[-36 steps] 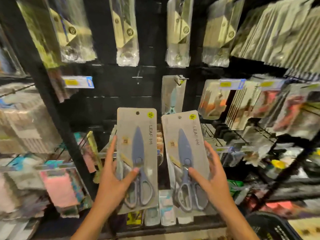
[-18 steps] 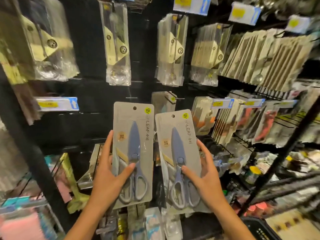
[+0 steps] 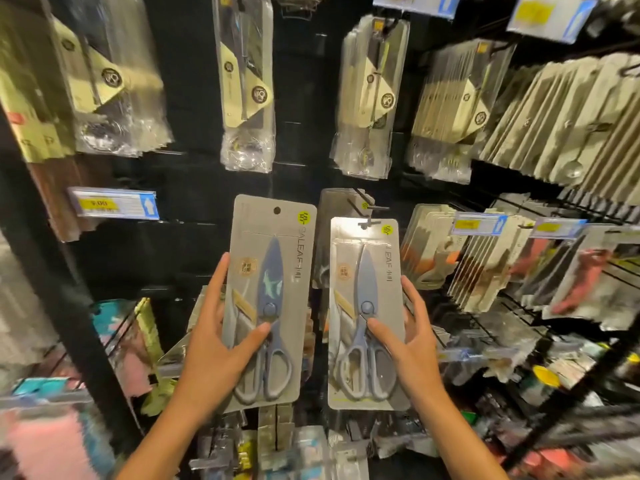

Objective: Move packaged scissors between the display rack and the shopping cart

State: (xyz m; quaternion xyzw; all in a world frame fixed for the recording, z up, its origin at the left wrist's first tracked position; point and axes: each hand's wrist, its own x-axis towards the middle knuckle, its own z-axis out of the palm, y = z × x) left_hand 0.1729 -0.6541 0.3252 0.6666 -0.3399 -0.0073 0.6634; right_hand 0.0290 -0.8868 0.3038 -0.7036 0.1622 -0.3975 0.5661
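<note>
My left hand [image 3: 216, 355] grips a grey card pack of blue-handled scissors [image 3: 272, 258], held upright in front of the black display rack [image 3: 194, 188]. My right hand [image 3: 412, 351] holds a second, matching scissors pack [image 3: 363, 251]. The hang hole of that second pack sits right at the tip of a black rack hook [image 3: 369, 221]. Behind it more of the same packs [image 3: 337, 209] hang on that hook. The shopping cart is out of view.
Clear-bagged utensils [image 3: 247, 81] hang in rows above. Stacked carded goods [image 3: 568, 116] fill the pegs at upper right, and orange-tool packs [image 3: 491, 268] hang to the right. A blue-yellow price tag [image 3: 114, 204] juts out at left. Crowded low pegs sit beneath my hands.
Both hands rose with their packs toward the rack. The right pack's hole has come up to the hook tip. The camera tilted upward, and the dark basket at lower right left the frame.
</note>
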